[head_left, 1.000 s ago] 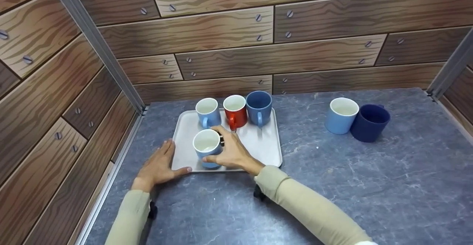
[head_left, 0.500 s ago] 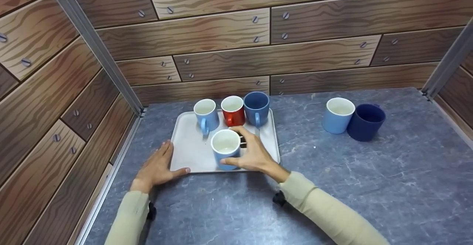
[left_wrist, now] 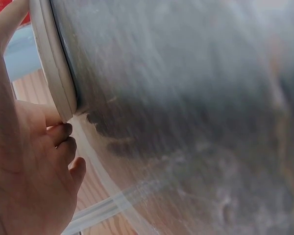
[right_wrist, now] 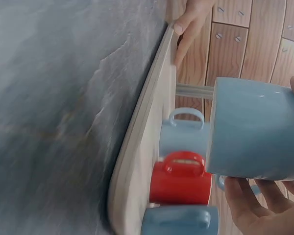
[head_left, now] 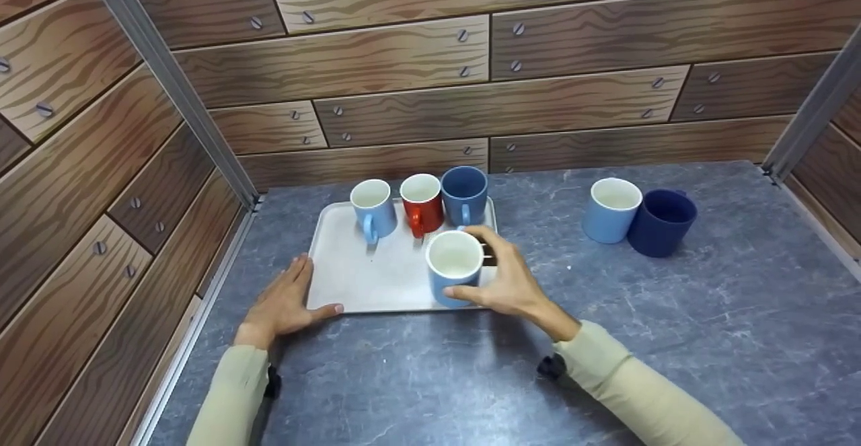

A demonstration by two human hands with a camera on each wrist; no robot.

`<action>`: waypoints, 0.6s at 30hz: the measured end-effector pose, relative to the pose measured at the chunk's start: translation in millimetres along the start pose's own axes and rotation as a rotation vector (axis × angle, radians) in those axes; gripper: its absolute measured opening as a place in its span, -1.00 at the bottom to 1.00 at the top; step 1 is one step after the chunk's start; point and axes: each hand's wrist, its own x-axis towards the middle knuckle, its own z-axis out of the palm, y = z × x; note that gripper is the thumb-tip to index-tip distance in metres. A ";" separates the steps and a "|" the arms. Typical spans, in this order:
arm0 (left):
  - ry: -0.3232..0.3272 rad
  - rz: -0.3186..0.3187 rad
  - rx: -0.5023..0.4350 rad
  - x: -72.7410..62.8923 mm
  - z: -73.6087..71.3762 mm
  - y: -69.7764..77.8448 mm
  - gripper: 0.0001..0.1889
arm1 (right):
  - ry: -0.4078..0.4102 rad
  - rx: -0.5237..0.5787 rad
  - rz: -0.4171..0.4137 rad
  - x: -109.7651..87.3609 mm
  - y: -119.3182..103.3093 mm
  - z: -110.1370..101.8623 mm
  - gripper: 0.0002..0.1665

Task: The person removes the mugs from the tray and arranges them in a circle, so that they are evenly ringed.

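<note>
My right hand [head_left: 508,278] grips a light blue mug [head_left: 454,264] with a white inside, thumb on its near side and fingers round the far side. In the right wrist view this mug [right_wrist: 257,129] is upright and raised off the white tray [head_left: 377,284], over the tray's front right part. My left hand [head_left: 279,305] rests at the tray's front left corner, fingers along the left edge and thumb at the front rim. Along the tray's back stand a smaller light blue mug [head_left: 375,214], a red mug [head_left: 422,207] and a medium blue mug [head_left: 464,197], handles toward me.
Right of the tray, a light blue mug [head_left: 611,210] and a dark navy mug [head_left: 662,224] stand side by side on the grey marbled table [head_left: 672,338]. Wood-patterned walls [head_left: 403,56] border the table at the back and sides.
My right hand has carried the light blue mug rightward across the tray, from its front left to its front right. The left hand has stayed at the tray's corner.
</note>
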 end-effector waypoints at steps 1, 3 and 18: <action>-0.002 0.001 0.001 0.3 -0.1 -0.3 0.39 | 0.008 0.001 0.006 -2.5 0.5 -4.1 0.06; -0.006 -0.002 0.002 0.5 -0.7 -0.9 0.39 | 0.019 0.003 0.017 -7.5 2.2 -12.9 0.06; 0.008 0.016 -0.005 -2.8 -0.1 -1.0 0.38 | 0.133 -0.005 0.034 -41.8 15.8 -83.9 0.03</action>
